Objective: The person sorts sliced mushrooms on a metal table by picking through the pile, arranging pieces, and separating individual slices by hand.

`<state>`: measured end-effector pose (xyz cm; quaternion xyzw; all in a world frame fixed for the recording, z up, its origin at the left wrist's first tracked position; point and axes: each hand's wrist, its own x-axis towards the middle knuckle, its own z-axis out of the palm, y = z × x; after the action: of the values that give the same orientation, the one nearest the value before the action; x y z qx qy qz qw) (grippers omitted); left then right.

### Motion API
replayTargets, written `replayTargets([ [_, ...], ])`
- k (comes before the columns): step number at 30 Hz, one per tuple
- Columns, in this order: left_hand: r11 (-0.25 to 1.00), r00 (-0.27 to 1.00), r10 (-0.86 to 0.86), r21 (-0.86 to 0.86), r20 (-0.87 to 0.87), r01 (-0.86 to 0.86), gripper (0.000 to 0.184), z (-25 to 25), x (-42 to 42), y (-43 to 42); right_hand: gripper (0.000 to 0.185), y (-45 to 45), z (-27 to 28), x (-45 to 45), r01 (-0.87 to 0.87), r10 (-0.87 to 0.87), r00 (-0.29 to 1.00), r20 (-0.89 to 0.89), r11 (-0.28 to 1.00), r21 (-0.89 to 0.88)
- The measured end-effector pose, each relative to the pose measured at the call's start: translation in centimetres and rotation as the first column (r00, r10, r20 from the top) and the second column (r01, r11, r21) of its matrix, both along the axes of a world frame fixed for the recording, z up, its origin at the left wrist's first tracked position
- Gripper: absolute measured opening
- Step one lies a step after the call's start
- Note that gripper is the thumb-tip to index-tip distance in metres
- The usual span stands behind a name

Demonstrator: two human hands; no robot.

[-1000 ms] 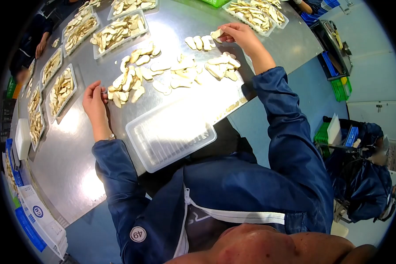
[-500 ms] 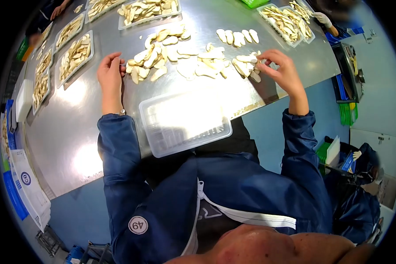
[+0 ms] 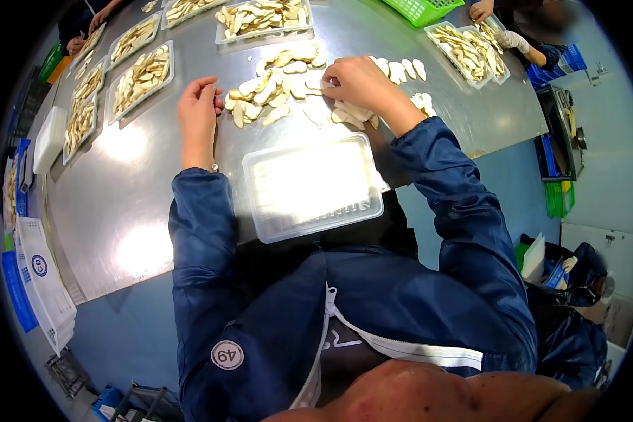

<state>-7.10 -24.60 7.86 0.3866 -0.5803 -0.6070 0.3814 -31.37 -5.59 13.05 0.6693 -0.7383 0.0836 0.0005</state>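
Note:
My right hand reaches over the middle of the spread slices, its fingertips pinched on a pale mushroom slice. Its palm and wrist hide part of the slices beneath. To the left, my left hand rests at the edge of the mushroom slice heap, fingers loosely bent and apart, no slice visible in them. Nearest to me, a clear plastic tray sits at the table edge, partly overhanging it; glare washes out its inside. A short row of slices lies beyond my right wrist.
Filled trays stand at the left, back and right of the steel table. A green basket is at the far edge. A co-worker's gloved hand is by the right trays; another person's hands show at upper left.
My right hand has moved left from the small right-hand pile to the middle slices. My left hand stays beside the heap. The camera view has shifted slightly, and more of the green basket shows.

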Motion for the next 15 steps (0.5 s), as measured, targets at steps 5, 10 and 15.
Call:
replayTargets([
  [5, 1.0, 1.0, 0.0, 0.015, 0.002, 0.0, 0.019, 0.1, 0.0, 0.1, 0.021, -0.6, 0.0, 0.3, 0.02, -0.019, 0.999, -0.045, 1.0, 0.018],
  [10, 1.0, 1.0, 0.008, 0.003, -0.008, -0.008, 0.02, 0.1, 0.2, 0.1, 0.024, 2.1, 1.2, -0.8, 0.136, -0.112, 0.974, 0.198, 0.984, -0.112],
  [15, 1.0, 1.0, 0.005, 0.0, 0.005, -0.005, 0.02, 0.1, -0.1, 0.1, 0.031, 11.1, 6.4, -3.2, 0.277, -0.33, 0.785, 0.525, 0.944, 0.179],
])
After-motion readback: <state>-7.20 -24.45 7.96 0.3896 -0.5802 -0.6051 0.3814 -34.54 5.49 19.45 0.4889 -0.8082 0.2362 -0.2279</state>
